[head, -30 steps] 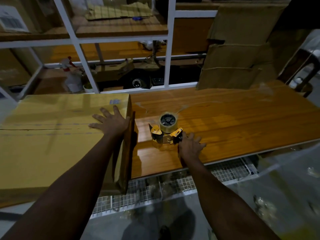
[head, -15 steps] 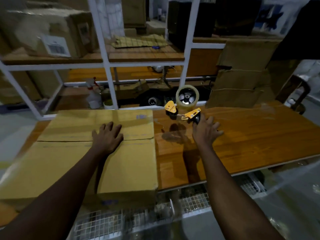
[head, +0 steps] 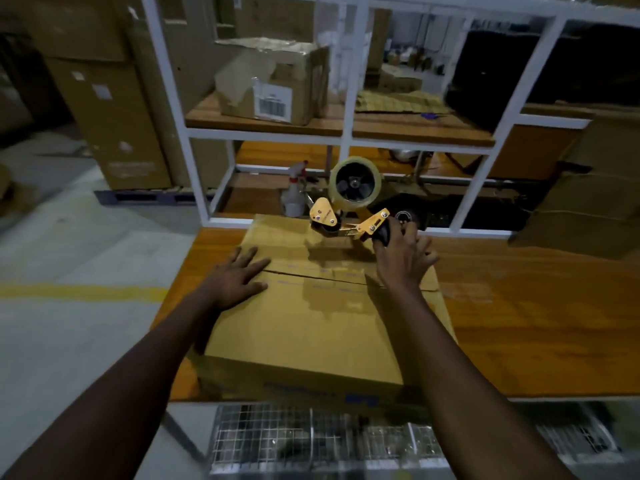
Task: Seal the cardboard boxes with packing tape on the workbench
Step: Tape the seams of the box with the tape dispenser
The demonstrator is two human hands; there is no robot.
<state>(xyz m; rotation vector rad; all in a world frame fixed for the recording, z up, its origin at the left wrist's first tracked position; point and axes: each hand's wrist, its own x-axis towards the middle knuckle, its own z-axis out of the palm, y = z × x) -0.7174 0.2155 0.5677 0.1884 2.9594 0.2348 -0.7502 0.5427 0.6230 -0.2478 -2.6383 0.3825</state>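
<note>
**A:** Where's the box?

**B:** The cardboard box [head: 311,327] sits mid-frame on the wooden surface [head: 519,323]. Its flaps are closed and the seam [head: 318,276] looks untaped.

**A:** And the hands?

**B:** Well apart. The left hand [head: 235,278] lies flat with fingers spread by the seam's left end. The right hand [head: 401,261] grips the black handle of the tape dispenser [head: 349,206], just above the far flap.

**A:** How will it handle?

**B:** Probably light, with springy flaps, so press close to the seam. Steer the dispenser by its handle only.

Bench [head: 536,323] right of box [head: 311,323] is bare wood, open for a hand. Left of box, only a thin bench strip. Behind box, rack [head: 263,137] posts and spray bottle [head: 292,197] block reach. Tape gun [head: 349,202] hangs over box's far edge.
</note>
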